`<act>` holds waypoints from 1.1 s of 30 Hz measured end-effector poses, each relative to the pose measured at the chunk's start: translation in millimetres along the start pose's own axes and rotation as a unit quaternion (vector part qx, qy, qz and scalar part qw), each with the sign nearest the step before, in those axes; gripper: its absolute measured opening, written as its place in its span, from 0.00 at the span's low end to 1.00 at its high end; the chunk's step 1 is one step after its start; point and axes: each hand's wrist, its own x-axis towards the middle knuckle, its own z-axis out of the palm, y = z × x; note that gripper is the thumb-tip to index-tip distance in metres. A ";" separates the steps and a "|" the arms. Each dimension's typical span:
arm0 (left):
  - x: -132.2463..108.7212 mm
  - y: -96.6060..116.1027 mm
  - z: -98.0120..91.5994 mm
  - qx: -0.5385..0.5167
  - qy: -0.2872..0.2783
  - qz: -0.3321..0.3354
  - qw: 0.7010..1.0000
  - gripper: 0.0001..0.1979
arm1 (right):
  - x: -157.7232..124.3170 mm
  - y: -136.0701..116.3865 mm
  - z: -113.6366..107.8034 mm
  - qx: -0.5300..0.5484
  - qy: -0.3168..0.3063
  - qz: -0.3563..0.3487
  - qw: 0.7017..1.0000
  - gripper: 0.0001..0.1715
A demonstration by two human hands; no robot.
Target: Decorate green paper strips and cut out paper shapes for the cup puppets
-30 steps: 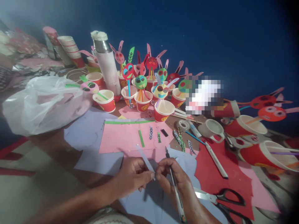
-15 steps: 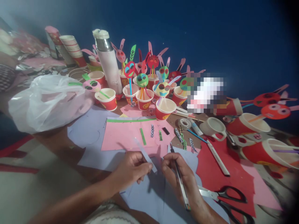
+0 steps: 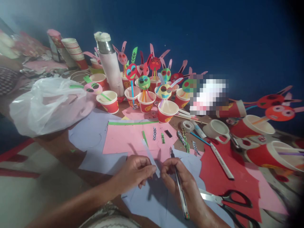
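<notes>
Between thumb and fingers, my left hand [image 3: 136, 172] pinches a narrow pale blue paper strip [image 3: 149, 155] that slants up and away. My right hand [image 3: 180, 180] holds a pen [image 3: 180, 186], its tip pointing away from me; the thumb and index finger are close to the strip's lower end. Under both hands lie blue paper sheets [image 3: 152, 198]. Beyond them, a pink sheet [image 3: 125, 136] carries small patterned strips [image 3: 154, 133] in green, white and black.
Scissors [image 3: 223, 199] and a white cutter [image 3: 222, 161] lie at right on red paper [image 3: 247, 190]. Several paper cups [image 3: 166, 112] with paper faces stand behind, beside a flask [image 3: 111, 69]. A plastic bag [image 3: 47, 104] sits at left, a mug [image 3: 216, 129] at right.
The paper strip has shifted slightly right and its far end now overlaps the green strip. My right hand and the pen have moved a little left, closer to my left hand.
</notes>
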 end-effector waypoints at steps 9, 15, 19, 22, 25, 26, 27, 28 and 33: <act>-17.4 -19.4 -8.5 0.329 0.099 0.377 0.860 0.09 | 1.0 4.7 -3.5 -0.103 0.034 0.000 0.994 0.07; -16.9 -31.2 -1.7 0.452 0.056 0.332 0.826 0.17 | -4.0 -0.6 -0.4 -0.136 -0.015 -0.019 0.990 0.06; -19.3 -35.2 -1.5 0.454 0.064 0.332 0.824 0.17 | -9.4 -2.3 2.7 -0.113 -0.015 -0.036 0.993 0.06; -23.0 -35.8 -2.6 0.354 0.085 0.329 0.871 0.14 | -13.4 -4.0 4.5 -0.071 0.028 -0.028 0.997 0.04; -22.2 -28.4 -2.8 0.106 0.117 0.222 0.962 0.12 | -17.3 -6.2 7.3 -0.025 0.098 -0.026 0.995 0.05; -20.2 -24.2 -2.3 0.009 0.120 0.170 0.978 0.13 | -18.5 -6.5 8.6 -0.015 0.113 -0.034 0.993 0.05; -17.3 -19.4 -1.4 -0.077 0.117 0.126 0.982 0.15 | -19.4 -6.5 10.0 -0.008 0.120 -0.046 0.992 0.05; -13.8 -14.4 -0.2 -0.146 0.107 0.098 0.979 0.17 | -20.2 -6.2 11.5 -0.002 0.124 -0.057 0.991 0.05; 2.7 2.7 7.4 -0.236 0.115 0.071 0.962 0.20 | -21.2 -1.5 15.6 0.002 0.108 -0.090 0.990 0.04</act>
